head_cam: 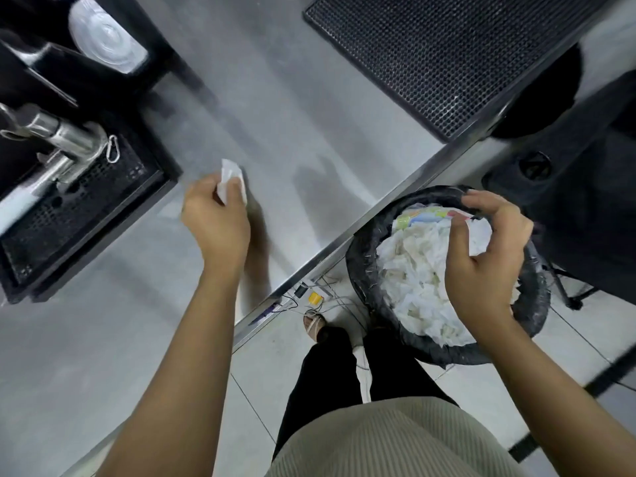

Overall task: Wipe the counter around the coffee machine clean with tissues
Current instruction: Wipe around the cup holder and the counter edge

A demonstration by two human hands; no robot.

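My left hand [215,218] grips a crumpled white tissue [230,177] just above the steel counter [292,108], a little right of the black coffee machine [69,187] and its drip tray. My right hand [481,256] hovers over a black-lined waste bin [361,270] beside the counter edge, fingers spread and curled, with nothing clearly held. The bin is heaped with used white tissues [413,277] and a colourful wrapper.
A black rubber bar mat [447,53] lies on the counter at the back right. A steel portafilter [65,139] sticks out of the machine over the drip tray. Cables and a yellow item [315,297] lie on the tiled floor near my feet. A dark stool stands at the right.
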